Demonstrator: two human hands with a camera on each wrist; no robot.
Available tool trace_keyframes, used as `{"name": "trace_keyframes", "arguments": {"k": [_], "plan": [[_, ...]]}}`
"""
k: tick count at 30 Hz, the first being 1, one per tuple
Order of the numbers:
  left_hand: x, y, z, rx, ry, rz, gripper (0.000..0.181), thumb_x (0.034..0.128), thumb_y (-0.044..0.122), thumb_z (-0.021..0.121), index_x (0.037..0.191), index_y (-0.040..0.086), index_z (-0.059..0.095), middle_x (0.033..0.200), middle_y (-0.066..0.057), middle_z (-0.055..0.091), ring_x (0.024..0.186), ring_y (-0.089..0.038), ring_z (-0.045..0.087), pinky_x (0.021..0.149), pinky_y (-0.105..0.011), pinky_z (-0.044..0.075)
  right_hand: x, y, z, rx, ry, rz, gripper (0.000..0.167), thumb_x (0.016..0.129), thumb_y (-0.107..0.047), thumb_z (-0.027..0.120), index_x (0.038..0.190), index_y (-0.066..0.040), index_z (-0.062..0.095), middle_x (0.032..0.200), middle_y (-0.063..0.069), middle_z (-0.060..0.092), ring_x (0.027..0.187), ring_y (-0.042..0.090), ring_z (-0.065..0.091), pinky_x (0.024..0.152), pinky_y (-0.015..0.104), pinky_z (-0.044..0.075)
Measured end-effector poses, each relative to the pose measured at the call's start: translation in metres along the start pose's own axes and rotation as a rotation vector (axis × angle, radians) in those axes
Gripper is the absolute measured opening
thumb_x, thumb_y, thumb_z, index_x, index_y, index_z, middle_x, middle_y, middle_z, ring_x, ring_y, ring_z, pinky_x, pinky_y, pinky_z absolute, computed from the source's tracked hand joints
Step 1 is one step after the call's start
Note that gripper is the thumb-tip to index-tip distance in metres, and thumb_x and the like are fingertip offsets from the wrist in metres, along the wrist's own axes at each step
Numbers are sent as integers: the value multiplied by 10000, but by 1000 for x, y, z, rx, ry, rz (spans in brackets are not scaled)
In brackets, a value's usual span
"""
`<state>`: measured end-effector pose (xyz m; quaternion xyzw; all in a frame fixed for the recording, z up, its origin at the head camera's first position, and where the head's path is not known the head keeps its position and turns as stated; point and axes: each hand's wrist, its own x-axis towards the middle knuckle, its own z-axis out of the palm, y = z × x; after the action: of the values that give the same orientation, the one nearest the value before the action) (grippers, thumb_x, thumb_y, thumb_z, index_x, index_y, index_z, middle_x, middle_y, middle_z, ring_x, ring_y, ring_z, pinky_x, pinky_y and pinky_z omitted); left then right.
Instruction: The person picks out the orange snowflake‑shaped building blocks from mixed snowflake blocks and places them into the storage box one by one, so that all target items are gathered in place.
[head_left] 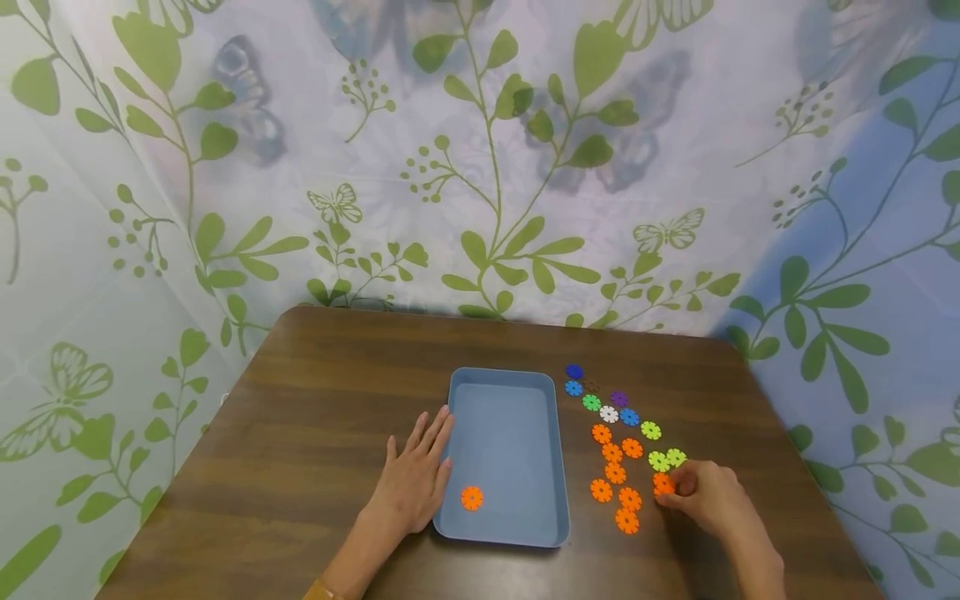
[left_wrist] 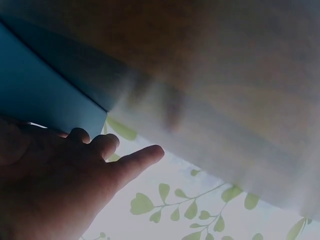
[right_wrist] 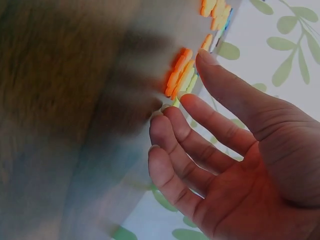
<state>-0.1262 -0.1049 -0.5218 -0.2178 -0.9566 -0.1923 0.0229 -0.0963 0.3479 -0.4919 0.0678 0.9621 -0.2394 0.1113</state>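
**Left hand (head_left: 411, 482) at blue-grey rectangular tray (head_left: 504, 450); right hand (head_left: 712, 496) at orange notched round discs (head_left: 663, 481)**

Head view: the tray, apparently plastic, lies lower centre on the dark brown wood-grain table (head_left: 322, 400). It contains 1 orange disc, lower left of its floor. The loose discs are scattered lower right of the frame, including 3 yellow-green notched discs (head_left: 651, 430) and 1 white notched disc (head_left: 608, 413).

The left hand's fingers are extended along the tray's left edge, probably to steady it. The right hand's thumb and fingertips meet the orange discs at the group's right margin, a posture judged suited to picking up flat pieces by the rim.

View differences: from overhead, a grip cannot be confirmed. The right wrist view shows the fingers loosely bent, thumb apart, with no disc visibly pinched; orange discs appear edge-on at upper centre. The left wrist view adds the tray's outer wall, upper left; the table surface there is blurred.
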Motion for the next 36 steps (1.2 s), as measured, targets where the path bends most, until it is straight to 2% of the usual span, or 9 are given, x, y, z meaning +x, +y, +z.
{"name": "trace_keyframes", "arguments": {"k": [7,11,20,26,31,36], "plan": [[-1,0,0,-2,-6,5,614,1144,253,492,1703,80,310,1794,-80,242,1620,-414,275,1118,-848,291,2,0,2,2,-26,43,423,826,-279,957,1054,27,774,846,19,679,770,203,604,701,437,570],[-2,-1,2,-6,18,20,610,1137,243,500,1696,74,323,1786,-92,264,1604,-432,301,1093,-864,299,3,-1,4,-12,-43,72,445,823,-283,959,1065,33,761,863,39,672,771,216,593,697,441,560],[-2,3,-3,9,-11,-10,604,1139,237,510,1691,59,337,1786,-94,256,1618,-416,282,1129,-837,299,5,0,4,-27,-24,73,432,795,-258,977,1047,25,770,882,40,727,807,228,659,741,529,582],[-1,3,-2,19,0,-5,603,1138,244,508,1689,65,344,1786,-84,262,1614,-409,296,1122,-838,306,6,0,3,-10,-24,73,418,788,-254,980,1028,21,776,908,62,749,832,247,680,769,557,592],[-1,2,-1,19,33,16,606,1127,241,522,1682,63,357,1776,-97,290,1595,-430,326,1093,-857,315,5,1,2,16,-14,74,412,782,-243,984,1009,33,779,916,84,758,846,265,691,774,556,594],[0,2,1,6,23,15,604,1128,235,518,1680,53,354,1774,-113,288,1594,-444,319,1091,-863,309,4,2,1,45,-4,111,388,772,-228,992,950,41,777,912,125,754,836,282,678,758,527,595]]}}
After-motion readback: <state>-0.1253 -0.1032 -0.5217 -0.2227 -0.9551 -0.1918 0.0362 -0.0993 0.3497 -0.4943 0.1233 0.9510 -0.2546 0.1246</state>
